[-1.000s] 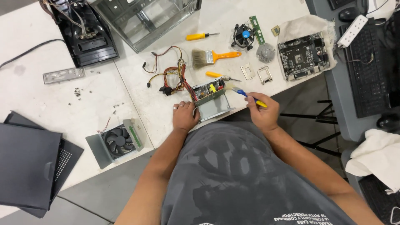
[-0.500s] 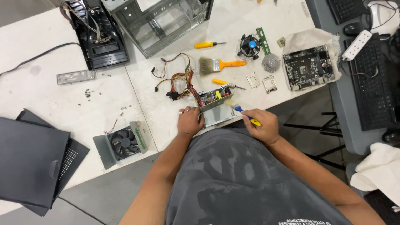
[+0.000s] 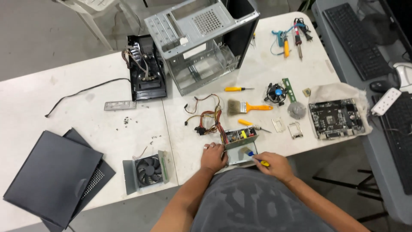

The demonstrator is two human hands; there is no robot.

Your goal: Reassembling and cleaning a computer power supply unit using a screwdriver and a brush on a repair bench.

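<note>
An open grey power supply box (image 3: pixel 241 146) with coloured wires (image 3: pixel 208 118) lies at the table's near edge. My left hand (image 3: pixel 213 157) presses on the box's left side and holds it. My right hand (image 3: pixel 275 165) grips a screwdriver with a yellow and blue handle (image 3: pixel 259 162), its tip pointing into the box. A second yellow screwdriver (image 3: pixel 251 124) lies just behind the box.
An empty metal computer case (image 3: pixel 201 43) and black front panel (image 3: pixel 146 75) stand at the back. A brush (image 3: pixel 249 107), cooler fan (image 3: pixel 275 93), motherboard (image 3: pixel 336 119) on cloth, a case fan (image 3: pixel 148 169), dark side panels (image 3: pixel 51 176) and soldering tools (image 3: pixel 292 38) are spread around.
The view has pulled back and shifted, showing more of the table's far side. Both hands stay at the power supply box, the right one still on the screwdriver.
</note>
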